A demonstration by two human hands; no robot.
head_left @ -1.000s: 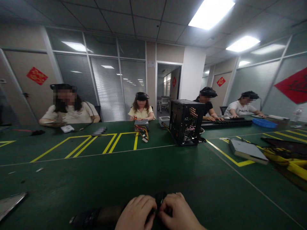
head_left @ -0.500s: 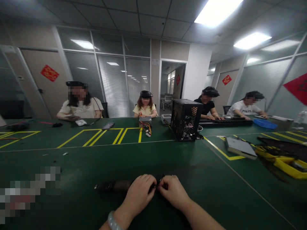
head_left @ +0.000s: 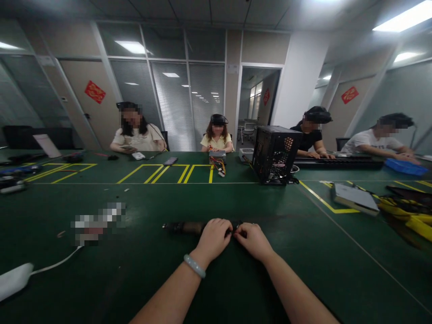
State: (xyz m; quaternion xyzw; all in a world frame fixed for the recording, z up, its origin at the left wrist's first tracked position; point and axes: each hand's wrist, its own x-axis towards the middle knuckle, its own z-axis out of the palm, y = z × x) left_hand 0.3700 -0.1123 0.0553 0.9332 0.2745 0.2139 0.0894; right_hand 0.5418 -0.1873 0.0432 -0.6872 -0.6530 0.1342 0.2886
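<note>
Dark cylinder [head_left: 185, 228]: through the head camera I see it lying crosswise on the green worktop [head_left: 151, 283], its black left end and brownish middle uncovered, its right part beneath the hands.
Left hand [head_left: 216, 236]: I have its grip curled over the cylinder from above, fingers closed around it; the undersides of the fingers are hidden from me.
Right hand [head_left: 254, 240]: just beside the left one; I see thumb and fingers pinching at the cylinder's dark right end, though I cannot make out the exact contact.
Bracelet [head_left: 195, 266]: a pale ring around the left wrist.
White cable [head_left: 56, 266]: to my left, running from a white block [head_left: 15, 280] to a blurred-out item.
Computer case [head_left: 283, 157]: black and upright, beyond the hands and slightly to the right.
Power supply [head_left: 218, 155]: left of the case, coloured wires [head_left: 221, 167] spilling towards me.
Silver box [head_left: 354, 198]: flat on the worktop at right, near a yellow tray [head_left: 418, 225].
Co-workers: four people seated opposite, one in yellow [head_left: 218, 141] behind the power supply.
</note>
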